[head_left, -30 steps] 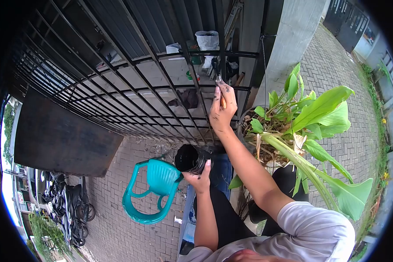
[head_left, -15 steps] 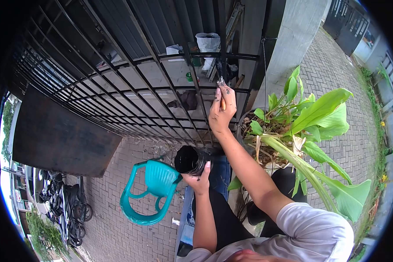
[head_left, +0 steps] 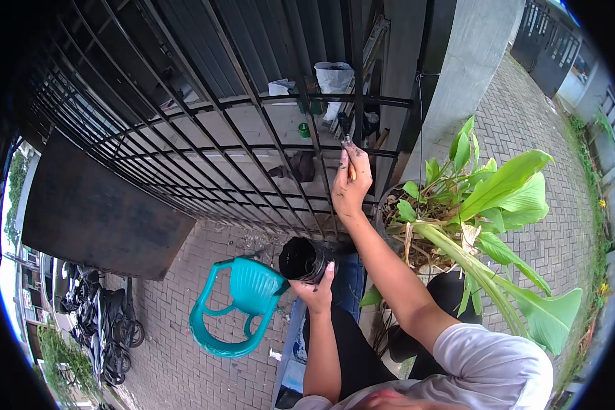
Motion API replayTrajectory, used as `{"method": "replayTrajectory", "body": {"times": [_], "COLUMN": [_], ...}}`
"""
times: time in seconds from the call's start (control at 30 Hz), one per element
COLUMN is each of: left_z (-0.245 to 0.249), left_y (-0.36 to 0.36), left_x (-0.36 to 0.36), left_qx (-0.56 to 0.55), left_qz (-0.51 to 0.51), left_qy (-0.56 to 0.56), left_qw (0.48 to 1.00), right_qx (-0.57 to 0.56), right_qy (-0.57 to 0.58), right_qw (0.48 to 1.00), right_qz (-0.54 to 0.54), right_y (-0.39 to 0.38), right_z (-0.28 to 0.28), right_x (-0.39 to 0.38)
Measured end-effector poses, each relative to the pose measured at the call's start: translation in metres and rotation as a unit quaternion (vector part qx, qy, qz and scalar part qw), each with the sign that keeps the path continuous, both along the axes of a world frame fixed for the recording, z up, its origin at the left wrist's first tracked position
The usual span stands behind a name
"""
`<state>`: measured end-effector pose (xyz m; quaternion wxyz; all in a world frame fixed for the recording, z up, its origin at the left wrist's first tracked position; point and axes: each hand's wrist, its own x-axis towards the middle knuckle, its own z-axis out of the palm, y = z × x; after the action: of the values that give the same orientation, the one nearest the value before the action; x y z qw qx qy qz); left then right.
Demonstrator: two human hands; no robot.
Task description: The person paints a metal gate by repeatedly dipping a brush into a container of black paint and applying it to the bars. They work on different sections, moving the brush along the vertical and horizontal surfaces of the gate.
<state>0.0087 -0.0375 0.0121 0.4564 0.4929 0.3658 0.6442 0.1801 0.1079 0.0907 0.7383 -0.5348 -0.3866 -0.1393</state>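
My right hand [head_left: 352, 179] is closed around a paintbrush [head_left: 352, 168] with an orange-brown handle, its fingers flecked with dark paint. The dark bristles point away from me, overlapping an upright bar near the right end of the black metal fence [head_left: 253, 147]. Lower down, my left hand [head_left: 314, 292] grips a paint can [head_left: 310, 261] from below and the side, thumb along its wall. The can is tilted a little toward the left, and its inside is coated black.
A teal plastic chair [head_left: 247, 285] stands on the paving at left. Close to my right arm grows a leafy potted plant [head_left: 502, 184], beside a concrete pillar [head_left: 468, 61]. Behind the bars are a white sack [head_left: 333, 78] and a ladder [head_left: 374, 42]. Motorcycles [head_left: 102, 321] are parked far left.
The whole view has shifted, so the scene sits slightly lower. The brush tip has moved slightly along the upright bar; both hands keep their grips.
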Motion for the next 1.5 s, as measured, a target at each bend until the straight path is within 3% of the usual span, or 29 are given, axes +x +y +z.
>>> {"method": "replayTrajectory", "body": {"times": [0.07,0.13,0.3,0.37,0.47,0.57,0.77,0.9,1.03,1.37,1.5], "left_z": [0.000,-0.001,0.000,-0.001,-0.010,-0.012,-0.014,-0.005,-0.006,-0.014,-0.017], "left_y": [0.001,0.004,0.003,0.005,0.004,0.003,0.004,0.003,0.004,0.003,0.005], "left_x": [0.001,0.000,0.002,0.001,-0.002,-0.004,-0.005,0.002,0.003,-0.008,-0.005], "left_qx": [-0.004,0.003,-0.023,0.025,0.011,-0.007,-0.012,-0.005,0.009,-0.005,-0.009], "left_qz": [0.000,0.004,-0.013,0.005,0.005,-0.005,-0.004,0.006,0.004,0.017,0.022], "left_qy": [-0.001,0.003,-0.010,0.022,0.027,0.028,0.029,0.009,0.013,0.021,0.023], "left_qw": [1.000,1.000,1.000,0.999,1.000,1.000,0.999,1.000,1.000,1.000,0.999], "right_qx": [0.001,0.058,-0.008,0.027,0.032,-0.014,0.026,0.055,0.036,0.024,0.051], "right_qy": [0.036,-0.063,-0.023,-0.051,-0.046,-0.015,-0.041,0.025,-0.044,-0.020,0.019], "right_qw": [0.999,0.996,0.999,0.998,0.998,0.997,0.996,0.998,0.997,0.992,0.998], "right_qz": [0.021,0.001,0.042,0.024,-0.021,0.072,0.075,-0.003,-0.045,0.121,-0.014], "right_y": [0.001,0.002,0.005,0.000,0.000,0.008,0.009,0.008,0.007,0.019,0.011], "right_z": [0.008,0.015,0.008,0.012,0.017,0.008,0.013,0.009,0.015,0.018,0.016], "right_x": [-0.002,-0.001,-0.002,-0.003,0.002,-0.001,0.011,0.012,0.004,-0.002,0.002]}}
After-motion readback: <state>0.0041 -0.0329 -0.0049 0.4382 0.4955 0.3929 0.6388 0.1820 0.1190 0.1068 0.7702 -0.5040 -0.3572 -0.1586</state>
